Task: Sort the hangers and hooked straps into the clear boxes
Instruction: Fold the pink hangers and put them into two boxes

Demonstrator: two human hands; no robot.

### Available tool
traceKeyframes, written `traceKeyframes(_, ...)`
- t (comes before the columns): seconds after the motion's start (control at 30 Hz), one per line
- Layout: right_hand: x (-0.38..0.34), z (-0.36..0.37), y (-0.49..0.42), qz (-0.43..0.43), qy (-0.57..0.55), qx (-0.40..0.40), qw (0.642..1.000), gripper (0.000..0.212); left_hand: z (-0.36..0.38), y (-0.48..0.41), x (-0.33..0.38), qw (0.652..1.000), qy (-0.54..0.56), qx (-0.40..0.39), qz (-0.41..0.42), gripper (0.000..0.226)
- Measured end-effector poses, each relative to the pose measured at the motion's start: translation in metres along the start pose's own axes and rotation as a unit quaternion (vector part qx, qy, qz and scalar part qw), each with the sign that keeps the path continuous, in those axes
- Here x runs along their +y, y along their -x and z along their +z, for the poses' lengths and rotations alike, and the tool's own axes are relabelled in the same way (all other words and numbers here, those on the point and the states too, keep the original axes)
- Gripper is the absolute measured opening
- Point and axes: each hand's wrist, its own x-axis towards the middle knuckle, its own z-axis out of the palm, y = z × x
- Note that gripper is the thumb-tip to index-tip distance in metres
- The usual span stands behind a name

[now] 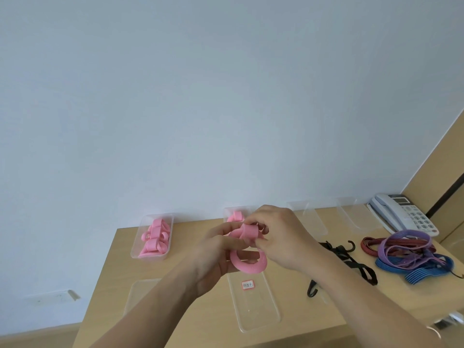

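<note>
Pink plastic ring-shaped hanger (251,266): held in the air above the tan wooden surface (292,292), straight in front of me. Left hand (221,252): grip curled round the ring. Right hand (283,237): grip pinching the folded band at the hanger's top. Directly behind the hands I see a clear box (229,212) with pink hangers inside, and a second clear box of pink hangers (153,237) sits to its left. Below the hands lies a flat clear lid with a white label (253,305). To the right are a black hooked strap (351,259) and, further out, a tangle of purple, blue and red straps (414,252), both lying on the surface.
</note>
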Motion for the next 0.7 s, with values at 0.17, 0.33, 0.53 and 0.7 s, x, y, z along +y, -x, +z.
traceKeyframes(0.17, -0.002, 0.037, 0.011, -0.058, 0.064, 0.076, 0.993, 0.023, -0.020, 0.006, -0.010, 0.999, 0.039, -0.001, -0.016, 0.047)
traceKeyframes(0.33, 0.000, 0.069, 0.024, -0.054, 0.038, 0.119, 0.991, 0.026, -0.035, 0.008, -0.024, 0.999, 0.033, 0.013, -0.030, 0.044)
traceKeyframes(0.53, 0.017, 0.079, 0.025, -0.048, -0.030, 0.045, 0.997, 0.015, -0.052, -0.014, -0.036, 0.997, 0.038, 0.044, -0.053, 0.043)
traceKeyframes(0.7, 0.042, 0.095, 0.014, -0.046, 0.017, 0.015, 0.999, 0.056, -0.060, -0.041, -0.046, 0.996, 0.047, 0.051, -0.063, 0.037)
